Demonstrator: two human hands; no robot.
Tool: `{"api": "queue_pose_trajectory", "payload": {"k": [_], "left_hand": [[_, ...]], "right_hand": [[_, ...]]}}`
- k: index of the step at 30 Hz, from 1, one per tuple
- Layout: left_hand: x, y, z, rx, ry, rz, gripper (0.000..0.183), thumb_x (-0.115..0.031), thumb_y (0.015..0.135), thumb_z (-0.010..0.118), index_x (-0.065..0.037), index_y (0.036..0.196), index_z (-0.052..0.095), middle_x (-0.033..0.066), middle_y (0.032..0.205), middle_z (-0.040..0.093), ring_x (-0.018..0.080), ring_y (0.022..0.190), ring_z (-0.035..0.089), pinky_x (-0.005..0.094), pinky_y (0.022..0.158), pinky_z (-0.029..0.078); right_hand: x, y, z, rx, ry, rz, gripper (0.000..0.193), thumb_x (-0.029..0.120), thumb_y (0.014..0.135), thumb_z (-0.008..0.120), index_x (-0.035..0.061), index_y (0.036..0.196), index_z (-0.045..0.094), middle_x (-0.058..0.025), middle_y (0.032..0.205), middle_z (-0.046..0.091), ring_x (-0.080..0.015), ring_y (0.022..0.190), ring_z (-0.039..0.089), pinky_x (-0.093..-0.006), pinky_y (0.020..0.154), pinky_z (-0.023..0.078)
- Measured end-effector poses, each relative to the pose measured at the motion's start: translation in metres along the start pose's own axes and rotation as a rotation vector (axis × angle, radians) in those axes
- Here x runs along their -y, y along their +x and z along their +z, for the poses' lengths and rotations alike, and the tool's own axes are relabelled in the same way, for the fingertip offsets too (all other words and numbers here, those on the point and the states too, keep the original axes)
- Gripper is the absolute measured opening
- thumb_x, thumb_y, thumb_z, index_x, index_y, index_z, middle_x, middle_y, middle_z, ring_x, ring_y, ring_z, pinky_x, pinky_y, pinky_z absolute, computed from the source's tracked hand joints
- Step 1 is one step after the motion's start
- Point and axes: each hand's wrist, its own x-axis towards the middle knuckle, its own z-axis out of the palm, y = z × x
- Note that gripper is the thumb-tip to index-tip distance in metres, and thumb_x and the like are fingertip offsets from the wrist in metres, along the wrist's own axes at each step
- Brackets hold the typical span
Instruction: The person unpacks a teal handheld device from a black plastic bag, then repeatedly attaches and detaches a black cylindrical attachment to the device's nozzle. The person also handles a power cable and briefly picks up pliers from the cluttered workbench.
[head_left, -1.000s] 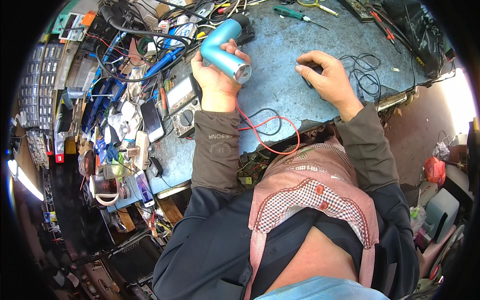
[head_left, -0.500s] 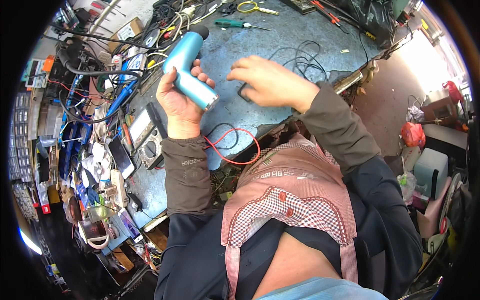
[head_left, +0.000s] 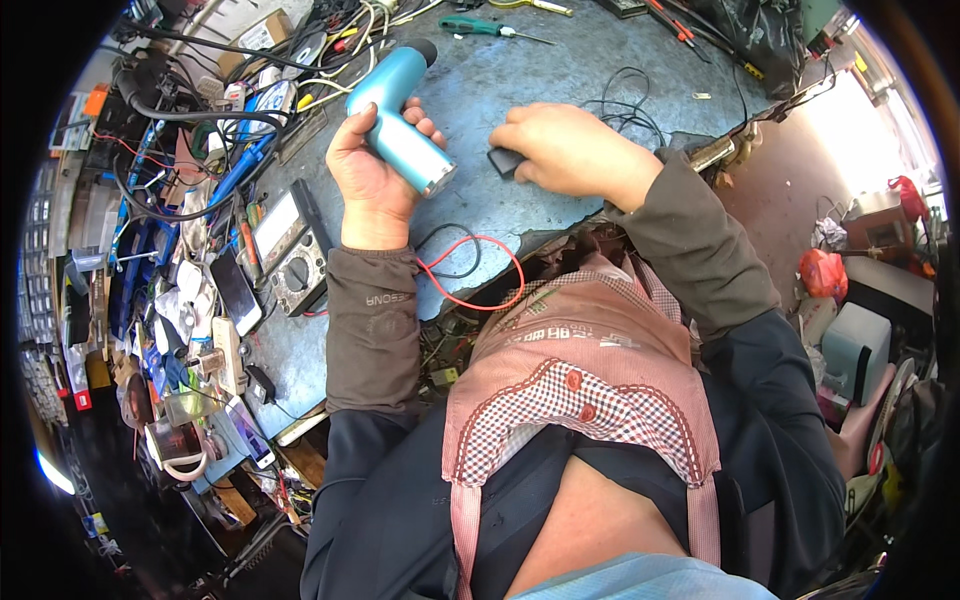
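A person in a checked apron (head_left: 580,390) holds an angled turquoise device (head_left: 400,140) above a worn blue bench (head_left: 480,95), beyond and to the right of a multimeter (head_left: 297,270). The left hand (head_left: 370,190) is closed around the device's handle, thumb on one side and fingertips showing on the other. The black tip (head_left: 428,50) points away from the multimeter, and the silver end cap (head_left: 440,182) hangs free of the grip, to the multimeter's right.

Farther right of the multimeter, the right hand (head_left: 565,145) is bent over a small black block (head_left: 505,160), its fingers apparently gripping it; whether the block is lifted or resting on the bench cannot be told. Looped red lead (head_left: 522,280) lies to the multimeter's right, a phone (head_left: 236,292) to its left, and a green-handled screwdriver (head_left: 470,26) well beyond it.

The turquoise shell looks smooth, stiff and somewhat slippery, and the device is probably fairly heavy for its size, with weight likely in the bend. The straight handle seems the surest hold; the tip and end cap look like poorer places to grasp. The block appears light and rigid, best pinched by its sides.
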Motion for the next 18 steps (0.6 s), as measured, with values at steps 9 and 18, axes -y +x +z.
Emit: {"api": "queue_pose_trajectory", "payload": {"k": [9, 18], "left_hand": [[0.025, -0.001, 0.024, -0.095, 0.191, 0.08, 0.045, -0.02, 0.09, 0.079, 0.006, 0.123, 0.064, 0.0144, 0.102, 0.073, 0.0313, 0.087, 0.074, 0.0483, 0.082, 0.062], [0.031, 0.001, 0.016, -0.1, 0.174, 0.118, 0.036, -0.009, 0.089, 0.084, 0.0, 0.119, 0.066, 0.0115, 0.103, 0.073, 0.0264, 0.088, 0.074, 0.0421, 0.081, 0.063]], "right_hand": [[0.018, 0.013, 0.003, -0.616, 0.68, 0.267, 0.045, 0.015, 0.084, 0.087, 0.0051, 0.126, 0.074, -0.0084, 0.104, 0.075, -0.0126, 0.064, 0.059, -0.0301, 0.061, 0.052], [0.034, 0.031, 0.012, -0.78, 0.133, -0.053, 0.044, -0.004, 0.078, 0.072, 0.0066, 0.121, 0.076, -0.0109, 0.116, 0.074, -0.0345, 0.107, 0.07, -0.0443, 0.092, 0.058]]}}
